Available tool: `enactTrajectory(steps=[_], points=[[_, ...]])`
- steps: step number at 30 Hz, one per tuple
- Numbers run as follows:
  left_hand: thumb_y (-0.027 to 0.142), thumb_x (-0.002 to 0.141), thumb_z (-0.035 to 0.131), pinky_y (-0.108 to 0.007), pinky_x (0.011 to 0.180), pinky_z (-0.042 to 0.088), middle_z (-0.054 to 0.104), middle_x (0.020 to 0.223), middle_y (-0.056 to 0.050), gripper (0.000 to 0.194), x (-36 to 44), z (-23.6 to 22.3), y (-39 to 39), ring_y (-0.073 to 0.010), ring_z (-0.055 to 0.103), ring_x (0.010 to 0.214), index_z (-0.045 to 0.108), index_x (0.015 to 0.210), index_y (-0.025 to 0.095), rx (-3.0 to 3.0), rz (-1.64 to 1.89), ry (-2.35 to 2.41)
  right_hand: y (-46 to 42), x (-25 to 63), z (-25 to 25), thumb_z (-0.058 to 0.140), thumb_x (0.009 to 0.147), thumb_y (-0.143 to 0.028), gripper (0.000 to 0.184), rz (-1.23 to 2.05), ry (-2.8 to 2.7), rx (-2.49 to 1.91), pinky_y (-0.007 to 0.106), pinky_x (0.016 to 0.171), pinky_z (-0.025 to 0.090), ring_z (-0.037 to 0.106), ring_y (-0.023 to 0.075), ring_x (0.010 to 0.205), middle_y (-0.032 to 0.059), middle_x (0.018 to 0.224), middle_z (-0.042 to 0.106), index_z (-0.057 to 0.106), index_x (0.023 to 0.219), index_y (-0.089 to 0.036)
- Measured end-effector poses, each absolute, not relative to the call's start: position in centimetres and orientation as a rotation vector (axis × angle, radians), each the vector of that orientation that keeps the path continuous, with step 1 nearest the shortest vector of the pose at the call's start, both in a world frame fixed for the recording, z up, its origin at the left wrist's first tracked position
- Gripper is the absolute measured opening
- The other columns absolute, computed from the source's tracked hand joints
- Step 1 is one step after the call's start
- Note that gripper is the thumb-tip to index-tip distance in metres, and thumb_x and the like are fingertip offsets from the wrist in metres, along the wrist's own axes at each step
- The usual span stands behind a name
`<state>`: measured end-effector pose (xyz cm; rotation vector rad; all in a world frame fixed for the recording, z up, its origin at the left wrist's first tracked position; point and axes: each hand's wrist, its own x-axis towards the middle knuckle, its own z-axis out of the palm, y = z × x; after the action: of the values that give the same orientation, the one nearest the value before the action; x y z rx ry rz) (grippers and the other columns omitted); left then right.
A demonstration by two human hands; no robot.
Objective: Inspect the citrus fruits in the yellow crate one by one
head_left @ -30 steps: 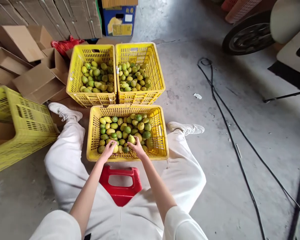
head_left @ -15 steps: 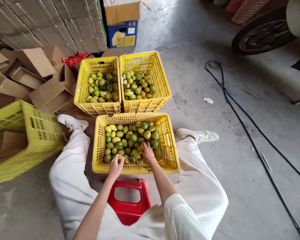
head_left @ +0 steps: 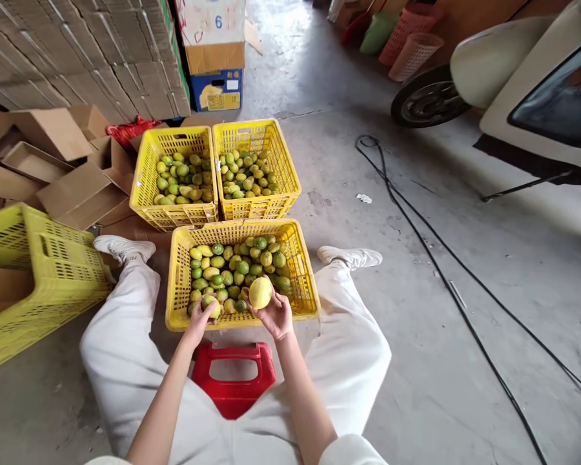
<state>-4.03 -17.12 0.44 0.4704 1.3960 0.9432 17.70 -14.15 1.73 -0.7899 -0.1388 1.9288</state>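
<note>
A yellow plastic crate [head_left: 179,284] stands on the floor between my legs, holding many green and yellow lemons [head_left: 243,267]. Over its near edge, my right hand [head_left: 277,316] is turned palm up with its fingers around a pale yellow lemon [head_left: 260,293]. My left hand [head_left: 200,323] grips a greenish-yellow lemon [head_left: 214,308] at the crate's near left side. Both held fruits are raised close to the heap, and the fingers behind them are partly hidden.
Two more yellow crates [head_left: 145,187] of lemons stand just beyond. An olive-yellow crate [head_left: 53,278] and loose cardboard boxes [head_left: 75,194] lie left. A red stool [head_left: 235,391] is under me. A black cable [head_left: 430,258] crosses the floor right, near a parked vehicle [head_left: 494,71].
My right hand has come up out of the heap and turned over with a yellow lemon. My left hand has lifted a lemon too. The view has swung right.
</note>
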Motion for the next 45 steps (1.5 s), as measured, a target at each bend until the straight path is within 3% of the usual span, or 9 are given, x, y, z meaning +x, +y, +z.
enactTrajectory(steps=[4,10,15,21,26,29,35,41,45], points=[[0.066,0.075,0.065,-0.018,0.038,0.025,0.059,0.066,0.000,0.053,-3.4,2.5,-18.6,-0.0078,0.045,0.047,0.060,0.096,0.017,0.349,1.027,1.284,-16.0,17.6,4.0,0.075,0.074,-0.032,0.056,1.959,-0.038,-0.634,0.050,0.096,0.055,0.067,0.0255,0.113,0.0026,0.126,0.068,0.060,0.128,-0.036],[0.048,0.073,0.067,-0.029,0.060,0.053,0.065,0.074,-0.006,0.036,-2.3,5.4,-19.2,-0.0188,0.064,0.069,0.063,0.089,0.017,0.069,1.139,0.976,-16.9,16.8,5.6,0.081,0.070,-0.031,0.059,1.995,0.040,-0.613,0.045,0.093,0.059,0.071,0.0226,0.101,0.0013,0.101,0.074,0.061,0.125,-0.028],[0.032,0.073,0.075,-0.028,0.061,0.053,0.070,0.093,-0.005,0.038,-2.0,7.5,-19.0,-0.0186,0.068,0.075,0.059,0.106,0.022,0.106,1.231,0.884,-17.3,15.7,7.7,0.073,0.080,-0.039,0.034,1.980,0.213,-0.691,0.034,0.072,0.063,0.070,0.0250,0.108,0.0069,0.103,0.076,0.065,0.110,-0.022],[0.038,0.074,0.081,-0.022,0.051,0.048,0.066,0.093,-0.003,0.042,-2.1,10.2,-18.9,-0.0141,0.064,0.067,0.054,0.104,0.025,0.342,1.223,0.844,-17.9,15.0,9.8,0.070,0.078,-0.031,0.037,1.805,0.131,-0.649,0.048,0.089,0.060,0.068,0.0266,0.112,0.0036,0.109,0.074,0.063,0.114,-0.029],[0.037,0.071,0.085,-0.021,0.050,0.045,0.064,0.095,-0.001,0.046,-1.8,11.3,-18.5,-0.0150,0.065,0.071,0.053,0.101,0.026,0.440,1.222,0.913,-18.2,14.8,10.2,0.073,0.079,-0.044,0.035,1.809,0.171,-0.648,0.033,0.083,0.062,0.070,0.0175,0.090,0.0023,0.095,0.073,0.064,0.106,-0.024],[0.039,0.072,0.083,-0.020,0.049,0.044,0.064,0.093,-0.001,0.045,-1.4,11.5,-17.7,-0.0160,0.066,0.073,0.051,0.101,0.027,0.472,1.252,1.023,-17.1,14.8,10.0,0.075,0.078,-0.038,0.030,1.855,0.182,-0.710,0.025,0.076,0.062,0.069,0.0139,0.083,0.0002,0.088,0.071,0.063,0.102,-0.024],[0.039,0.077,0.078,-0.020,0.050,0.046,0.065,0.089,0.001,0.045,-1.8,10.9,-15.7,-0.0122,0.063,0.062,0.051,0.112,0.031,0.483,1.271,1.302,-15.0,14.5,10.4,0.077,0.077,-0.029,0.025,1.716,-0.009,-0.972,0.035,0.082,0.063,0.070,0.0157,0.079,-0.0034,0.085,0.070,0.060,0.096,-0.024],[0.031,0.077,0.073,-0.023,0.054,0.049,0.065,0.096,-0.004,0.031,-3.2,9.6,-15.7,-0.0133,0.064,0.067,0.062,0.105,0.023,0.344,1.212,1.356,-17.1,15.0,11.0,0.074,0.074,-0.036,0.035,1.774,-0.026,-0.724,0.044,0.091,0.060,0.070,0.0249,0.102,0.0027,0.107,0.073,0.064,0.105,-0.024],[0.032,0.075,0.075,-0.023,0.056,0.048,0.067,0.094,-0.003,0.032,-3.3,9.6,-16.5,-0.0170,0.067,0.077,0.060,0.103,0.025,0.348,1.242,1.204,-17.9,15.1,10.3,0.077,0.070,-0.031,0.037,1.742,0.020,-0.743,0.040,0.090,0.060,0.069,0.0183,0.087,-0.0007,0.097,0.072,0.065,0.104,-0.025]])
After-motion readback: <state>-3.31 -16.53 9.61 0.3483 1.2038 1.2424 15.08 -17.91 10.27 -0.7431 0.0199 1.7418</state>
